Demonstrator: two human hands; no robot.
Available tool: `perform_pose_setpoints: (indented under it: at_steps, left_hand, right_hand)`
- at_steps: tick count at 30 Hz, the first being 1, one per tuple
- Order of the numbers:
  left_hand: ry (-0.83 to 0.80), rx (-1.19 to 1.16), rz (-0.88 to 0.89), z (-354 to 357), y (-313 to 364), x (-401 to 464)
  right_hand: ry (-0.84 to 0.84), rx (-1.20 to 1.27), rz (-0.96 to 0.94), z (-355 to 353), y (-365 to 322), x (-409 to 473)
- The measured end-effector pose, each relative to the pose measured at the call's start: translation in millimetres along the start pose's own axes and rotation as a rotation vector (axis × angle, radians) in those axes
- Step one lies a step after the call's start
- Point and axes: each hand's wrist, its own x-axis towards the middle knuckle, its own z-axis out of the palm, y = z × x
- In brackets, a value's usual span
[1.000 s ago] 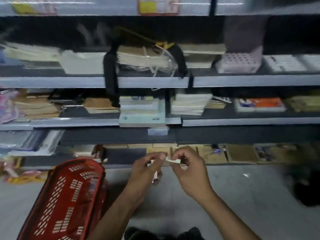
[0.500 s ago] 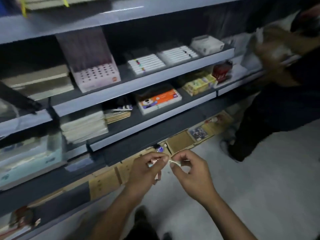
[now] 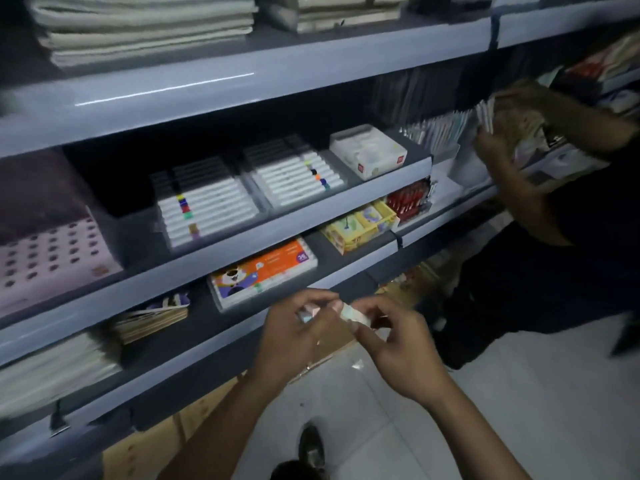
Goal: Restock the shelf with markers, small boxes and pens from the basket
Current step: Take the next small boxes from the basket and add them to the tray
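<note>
Red basket is out of sight now, because the head has turned right along the shelf point(image 3: 242, 237) to the white markers point(image 3: 207, 206) near its front edge and the orange box point(image 3: 266, 271) one shelf below. Both hands are where they were: the left hand point(image 3: 294, 337) and the right hand point(image 3: 398, 344) each pinch an end of a small white thing point(image 3: 349, 315), too blurry to name. I think it will go on the shelf soon.
</note>
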Motion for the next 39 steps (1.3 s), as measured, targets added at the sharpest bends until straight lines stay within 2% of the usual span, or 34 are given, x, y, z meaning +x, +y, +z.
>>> perform_pose_setpoints:
  at_steps: [7,13,16,19,24,28,34,39]
  left_hand:
    - [0.092,0.0,0.086,26,43,100]
    - [0.148,0.021,0.1,53,65,151]
    - [0.188,0.08,0.116,67,73,172]
    - [0.31,0.18,0.181,83,80,190]
    - [0.517,0.292,0.233,112,90,210]
    - [0.582,0.416,0.227,126,90,219]
    - [0.615,0.458,0.153,131,87,226]
    - [0.618,0.467,0.149,128,88,227]
  right_hand:
    - [0.079,0.002,-0.019,-48,12,100]
    - [0.05,0.125,-0.013,-87,30,163]
    - [0.056,0.16,-0.084,-106,39,198]
    - [0.031,0.157,-0.182,-125,46,238]
    - [-0.08,-0.037,-0.42,-151,52,301]
    - [-0.116,-0.273,-0.552,-158,49,345]
    - [-0.209,-0.529,-0.603,-148,51,389]
    - [-0.213,-0.555,-0.608,-138,51,397]
